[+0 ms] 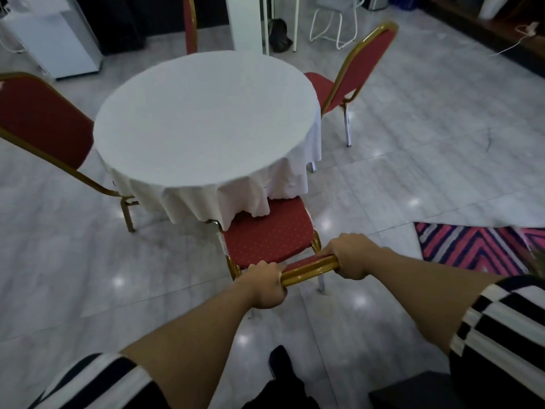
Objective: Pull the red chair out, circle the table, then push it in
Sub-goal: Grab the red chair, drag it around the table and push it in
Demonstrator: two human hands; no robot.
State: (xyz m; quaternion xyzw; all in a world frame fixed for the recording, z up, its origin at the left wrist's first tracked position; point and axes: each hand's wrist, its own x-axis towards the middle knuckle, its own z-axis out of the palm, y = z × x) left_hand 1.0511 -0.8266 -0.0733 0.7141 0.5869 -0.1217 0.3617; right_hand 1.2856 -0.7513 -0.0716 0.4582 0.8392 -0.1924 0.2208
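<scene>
The red chair point(267, 236) with a gold metal frame stands right in front of me, its seat front tucked under the hanging white cloth of the round table point(206, 119). My left hand point(267, 284) grips the left end of the chair's gold top rail. My right hand point(351, 256) grips the rail's right end. Both fists are closed around the bar. The chair's backrest is mostly hidden below my hands.
Three more red chairs surround the table: one at the left point(44, 122), one at the right point(356, 69), one behind point(190, 25). A striped pink rug point(472, 249) lies to the right. A white cabinet point(56, 39) and a white stool point(336, 22) stand at the back. The floor is glossy marble.
</scene>
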